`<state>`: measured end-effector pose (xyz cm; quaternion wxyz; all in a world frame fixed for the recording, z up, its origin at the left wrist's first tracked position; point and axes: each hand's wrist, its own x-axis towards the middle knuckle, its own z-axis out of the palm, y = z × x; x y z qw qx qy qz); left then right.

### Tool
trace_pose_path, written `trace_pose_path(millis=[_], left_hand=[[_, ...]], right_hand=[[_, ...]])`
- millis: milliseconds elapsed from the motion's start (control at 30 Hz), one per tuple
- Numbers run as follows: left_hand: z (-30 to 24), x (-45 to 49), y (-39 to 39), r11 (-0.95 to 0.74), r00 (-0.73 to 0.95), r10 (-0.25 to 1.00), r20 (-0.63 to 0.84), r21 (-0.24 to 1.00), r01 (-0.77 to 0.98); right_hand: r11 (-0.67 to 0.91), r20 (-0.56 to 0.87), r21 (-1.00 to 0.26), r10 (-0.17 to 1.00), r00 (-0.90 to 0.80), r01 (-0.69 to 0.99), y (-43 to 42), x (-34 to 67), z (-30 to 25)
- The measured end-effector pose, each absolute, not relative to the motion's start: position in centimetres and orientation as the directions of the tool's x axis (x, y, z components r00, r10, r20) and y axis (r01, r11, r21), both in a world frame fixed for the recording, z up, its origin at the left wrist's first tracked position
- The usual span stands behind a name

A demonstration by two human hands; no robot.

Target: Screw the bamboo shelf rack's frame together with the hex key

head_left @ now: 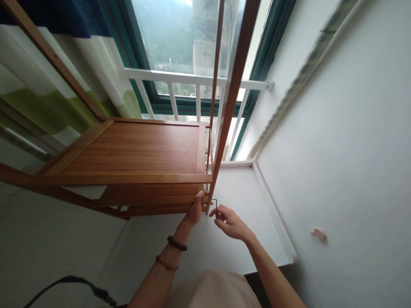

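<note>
A brown wooden shelf unit (150, 149) fills the middle and left, with several boards one below another. My left hand (195, 208) grips a lower shelf rail beside the front right post (229, 102), its thumb on top and some fingers hidden behind the wood. Just right of that post, my right hand (227, 220) pinches the long arm of a thin, L-shaped hex key (216, 204). The key's short arm points left to the post at the height of the lower rail. Whether its tip sits in a screw is too small to tell.
Behind the shelf are a white railing (186, 79) and a green-framed window (173, 38). A striped curtain (73, 64) hangs at left. The white wall (353, 149) at right carries a small pink hook (319, 234). A black strap (73, 280) shows at lower left.
</note>
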<state>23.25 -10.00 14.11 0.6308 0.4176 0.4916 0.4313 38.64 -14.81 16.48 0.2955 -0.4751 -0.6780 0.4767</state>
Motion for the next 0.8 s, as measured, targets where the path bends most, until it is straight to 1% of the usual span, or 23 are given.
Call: trace_pose_path(millis=[67,100,167,233,300,333,400,433,500,567,600,633,700,733,800], left_hand=[[14.1,23.3,-10.0,0.300,0.142,0.949,-0.281,0.944,-0.139],[14.1,23.3,-10.0,0.305,0.141,0.948,-0.286,0.942,-0.143],[14.1,23.3,-9.9,0.297,0.141,0.951,-0.276,0.942,-0.155],[14.1,23.3,-9.8,0.271,0.135,0.959,-0.251,0.949,-0.163],[14.1,23.3,-9.8,0.269,0.151,0.957,-0.246,0.951,-0.154],[14.2,23.3,-9.9,0.278,0.161,0.954,-0.255,0.950,-0.145],[14.4,23.3,-10.0,0.294,0.159,0.949,-0.272,0.947,-0.131],[14.5,23.3,-10.1,0.302,0.155,0.947,-0.282,0.945,-0.127],[14.7,23.3,-10.1,0.313,0.144,0.945,-0.295,0.941,-0.126],[14.8,23.4,-10.1,0.307,0.145,0.946,-0.289,0.943,-0.125],[14.7,23.4,-10.0,0.299,0.145,0.949,-0.281,0.946,-0.127],[14.6,23.4,-10.0,0.290,0.143,0.952,-0.272,0.948,-0.130],[14.4,23.4,-9.9,0.280,0.143,0.955,-0.261,0.950,-0.139],[14.3,23.3,-9.9,0.283,0.145,0.954,-0.262,0.948,-0.145],[14.2,23.3,-9.9,0.296,0.149,0.950,-0.274,0.944,-0.148]], right_hand=[[0.103,-0.036,-0.952,0.897,-0.441,0.287,-15.5,38.9,17.1],[0.107,-0.011,-0.963,0.903,-0.430,0.248,-15.6,39.0,17.5],[0.126,0.044,-0.968,0.936,-0.349,0.216,-15.3,39.0,18.2],[0.128,0.056,-0.959,0.960,-0.274,0.251,-14.6,39.0,18.2],[0.090,0.009,-0.941,0.970,-0.243,0.325,-14.1,38.9,17.9],[0.073,-0.026,-0.927,0.966,-0.257,0.367,-14.1,38.9,17.6],[0.060,-0.095,-0.910,0.933,-0.347,0.409,-14.5,39.0,17.4],[0.057,-0.115,-0.920,0.907,-0.404,0.389,-14.9,39.1,17.4],[0.039,-0.094,-0.965,0.871,-0.481,0.260,-15.7,39.3,17.9],[0.017,-0.034,-0.994,0.892,-0.451,0.109,-15.8,39.4,18.4],[0.019,-0.011,-0.997,0.915,-0.404,0.071,-15.5,39.3,18.6],[0.026,0.000,-0.997,0.935,-0.356,0.068,-15.2,39.2,18.7],[0.037,-0.006,-0.989,0.956,-0.292,0.143,-14.3,38.9,18.4],[0.041,-0.019,-0.980,0.956,-0.291,0.197,-14.0,38.7,18.2],[0.041,-0.066,-0.954,0.938,-0.341,0.296,-14.0,38.7,17.9]])
